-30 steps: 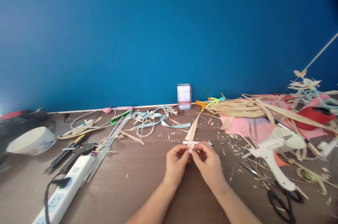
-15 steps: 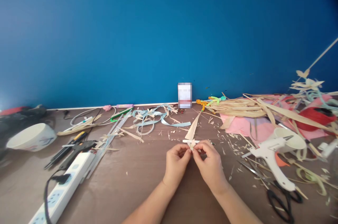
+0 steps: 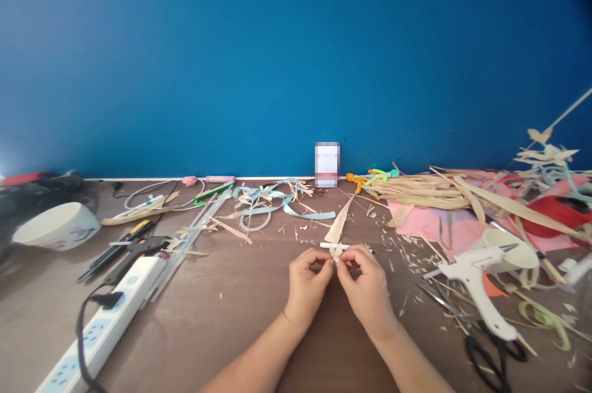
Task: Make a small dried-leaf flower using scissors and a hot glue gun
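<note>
A craft workspace, to judge by the brown counter [image 3: 240, 313] against a blue wall [image 3: 277, 53], littered with dried leaf strips [image 3: 416, 189] and trimmings, a white glue gun [image 3: 476, 276], black scissors [image 3: 490, 356], a power strip [image 3: 97, 334] and hand tools [image 3: 115, 254].

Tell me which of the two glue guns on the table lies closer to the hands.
The white glue gun, right of the right hand and beside the black-handled scissors. The black glue gun lies farther off on the left, by the white power strip.
</note>
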